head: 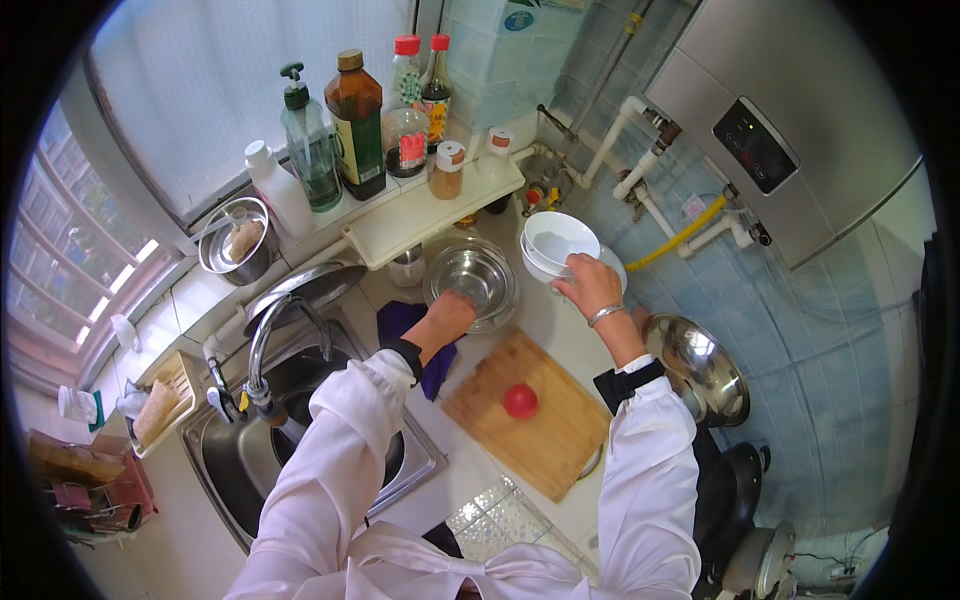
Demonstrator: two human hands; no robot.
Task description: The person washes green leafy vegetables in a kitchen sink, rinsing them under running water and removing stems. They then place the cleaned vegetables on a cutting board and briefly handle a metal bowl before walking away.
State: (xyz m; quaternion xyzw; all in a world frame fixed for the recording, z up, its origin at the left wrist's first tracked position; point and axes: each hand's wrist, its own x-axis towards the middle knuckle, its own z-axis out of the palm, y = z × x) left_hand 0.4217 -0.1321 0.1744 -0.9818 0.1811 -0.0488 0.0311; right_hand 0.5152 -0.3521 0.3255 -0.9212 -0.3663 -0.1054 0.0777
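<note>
My right hand (pixel 589 283) grips the near rim of a white bowl (pixel 561 234), which is tilted and nested over another white bowl (pixel 534 268). My left hand (pixel 448 311) is at the near-left edge of a stainless steel bowl (pixel 480 274), which sits within a clear glass bowl (pixel 504 319). Its fingertips are hidden, so whether they pinch the rim is unclear. Nearer to me a red tomato (pixel 521 401) rests on a wooden cutting board (pixel 487 431). A dark purple cloth (pixel 442 367) lies under my left wrist.
A steel sink (pixel 225 457) with a curved faucet (pixel 259 367) is at left. Several bottles, including an amber one (pixel 356 127), line the window ledge beside a white shelf (pixel 435 214). At right, a steel basin (pixel 701 367) leans against the wall above a black wok (pixel 731 495).
</note>
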